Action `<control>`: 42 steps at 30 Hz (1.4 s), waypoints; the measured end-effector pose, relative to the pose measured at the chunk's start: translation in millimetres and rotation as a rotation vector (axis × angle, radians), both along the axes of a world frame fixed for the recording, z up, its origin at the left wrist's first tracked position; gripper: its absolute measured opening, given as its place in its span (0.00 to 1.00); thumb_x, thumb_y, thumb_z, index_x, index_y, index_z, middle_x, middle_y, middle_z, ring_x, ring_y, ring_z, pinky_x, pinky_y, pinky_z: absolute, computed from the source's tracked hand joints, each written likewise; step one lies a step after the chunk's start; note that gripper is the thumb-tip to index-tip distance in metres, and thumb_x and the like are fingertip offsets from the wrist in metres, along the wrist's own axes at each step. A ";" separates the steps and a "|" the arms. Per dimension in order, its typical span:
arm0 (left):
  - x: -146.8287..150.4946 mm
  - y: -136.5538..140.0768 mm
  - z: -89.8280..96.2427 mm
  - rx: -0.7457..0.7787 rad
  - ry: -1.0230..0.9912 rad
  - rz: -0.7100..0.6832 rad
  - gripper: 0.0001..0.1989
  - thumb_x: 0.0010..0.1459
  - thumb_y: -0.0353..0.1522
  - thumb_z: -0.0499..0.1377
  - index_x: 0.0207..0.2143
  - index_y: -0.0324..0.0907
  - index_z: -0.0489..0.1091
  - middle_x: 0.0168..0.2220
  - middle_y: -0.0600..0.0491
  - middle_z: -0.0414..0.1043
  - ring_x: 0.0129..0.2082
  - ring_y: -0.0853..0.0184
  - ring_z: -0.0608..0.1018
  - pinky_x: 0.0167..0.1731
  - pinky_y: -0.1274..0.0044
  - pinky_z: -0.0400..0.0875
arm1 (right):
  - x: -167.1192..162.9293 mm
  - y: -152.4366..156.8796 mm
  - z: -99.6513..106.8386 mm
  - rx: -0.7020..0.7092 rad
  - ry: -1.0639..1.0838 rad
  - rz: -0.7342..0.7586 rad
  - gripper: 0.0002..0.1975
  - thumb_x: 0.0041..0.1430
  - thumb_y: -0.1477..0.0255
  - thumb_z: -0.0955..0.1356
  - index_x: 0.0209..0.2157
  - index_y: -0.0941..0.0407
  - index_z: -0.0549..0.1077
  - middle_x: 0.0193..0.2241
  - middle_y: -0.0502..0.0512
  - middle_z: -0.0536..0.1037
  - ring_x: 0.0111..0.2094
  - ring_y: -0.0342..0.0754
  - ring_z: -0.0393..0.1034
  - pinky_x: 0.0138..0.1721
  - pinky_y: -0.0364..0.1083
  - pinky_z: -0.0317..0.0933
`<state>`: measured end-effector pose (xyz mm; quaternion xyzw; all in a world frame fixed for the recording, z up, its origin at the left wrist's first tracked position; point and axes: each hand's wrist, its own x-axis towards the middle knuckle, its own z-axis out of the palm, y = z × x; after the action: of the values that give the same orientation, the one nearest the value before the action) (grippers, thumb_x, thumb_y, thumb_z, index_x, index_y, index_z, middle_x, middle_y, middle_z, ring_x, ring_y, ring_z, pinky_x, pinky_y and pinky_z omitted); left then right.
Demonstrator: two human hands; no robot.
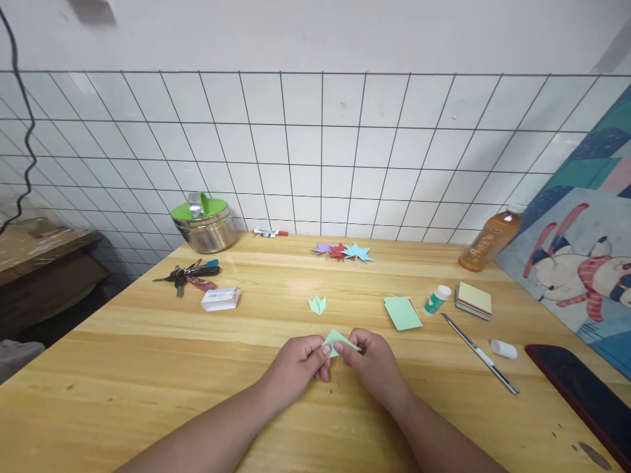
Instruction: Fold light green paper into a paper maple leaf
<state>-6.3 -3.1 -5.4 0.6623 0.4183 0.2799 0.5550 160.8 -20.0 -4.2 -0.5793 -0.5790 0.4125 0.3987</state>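
Likely home — keys, green-lidded steel pot beyond left hand; drink bottle, cartoon panel beyond right hand; tiled wall past both.

A sheet was between the left hand and right hand; on the table beyond, folded paper lay before paper stars.

Your left forearm and right forearm, both bare, slant inward from below. Your left hand and right hand sit near each other — both pinching, thumbs on top and pointing inward, forefingers bent — with the left's lower fingers curled beneath.
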 end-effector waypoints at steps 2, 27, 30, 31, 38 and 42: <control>-0.1 0.0 0.5 0.022 0.021 0.006 0.18 0.57 0.42 0.49 0.23 0.39 0.66 0.20 0.55 0.71 0.21 0.71 0.70 0.25 0.81 0.62 | 0.3 -0.3 0.1 0.004 0.019 0.001 0.16 0.49 0.62 0.65 0.17 0.57 0.59 0.16 0.44 0.57 0.20 0.39 0.49 0.22 0.39 0.46; -1.5 2.5 0.3 0.024 0.062 -0.058 0.15 0.55 0.41 0.53 0.26 0.38 0.68 0.21 0.54 0.71 0.23 0.69 0.71 0.26 0.80 0.62 | 0.0 -1.5 1.7 0.006 0.002 -0.008 0.16 0.48 0.64 0.67 0.16 0.57 0.59 0.15 0.44 0.56 0.19 0.38 0.49 0.20 0.39 0.46; -0.6 3.6 1.8 -0.013 0.009 -0.013 0.15 0.54 0.42 0.53 0.27 0.38 0.68 0.19 0.55 0.71 0.21 0.70 0.70 0.24 0.80 0.62 | -2.7 -2.5 4.2 0.007 0.113 0.031 0.11 0.47 0.64 0.68 0.23 0.57 0.66 0.19 0.47 0.65 0.22 0.40 0.57 0.23 0.39 0.52; -0.4 4.0 2.1 -0.029 -0.014 0.001 0.16 0.54 0.42 0.53 0.27 0.38 0.68 0.19 0.55 0.71 0.20 0.71 0.70 0.24 0.80 0.62 | -3.5 -2.6 4.4 0.000 0.154 0.051 0.10 0.47 0.64 0.68 0.26 0.57 0.68 0.21 0.48 0.68 0.23 0.41 0.59 0.24 0.39 0.54; -0.5 5.6 2.1 -0.023 -0.043 -0.004 0.17 0.55 0.42 0.52 0.28 0.37 0.68 0.22 0.52 0.73 0.21 0.70 0.71 0.24 0.80 0.65 | -2.3 1.4 -0.6 -0.066 0.245 0.021 0.13 0.44 0.64 0.70 0.20 0.59 0.66 0.17 0.46 0.65 0.21 0.40 0.58 0.23 0.40 0.53; -1.7 5.5 7.4 0.059 0.017 -0.002 0.16 0.55 0.41 0.52 0.26 0.38 0.70 0.24 0.52 0.74 0.24 0.70 0.73 0.27 0.80 0.67 | 1.0 0.9 2.9 -0.113 0.292 -0.006 0.16 0.43 0.61 0.70 0.18 0.59 0.66 0.14 0.45 0.62 0.19 0.38 0.54 0.21 0.39 0.51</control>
<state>-8.0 2.4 2.1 0.6812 0.4139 0.2858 0.5320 161.8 -19.1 -1.3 -0.5364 -0.4891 0.5232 0.4465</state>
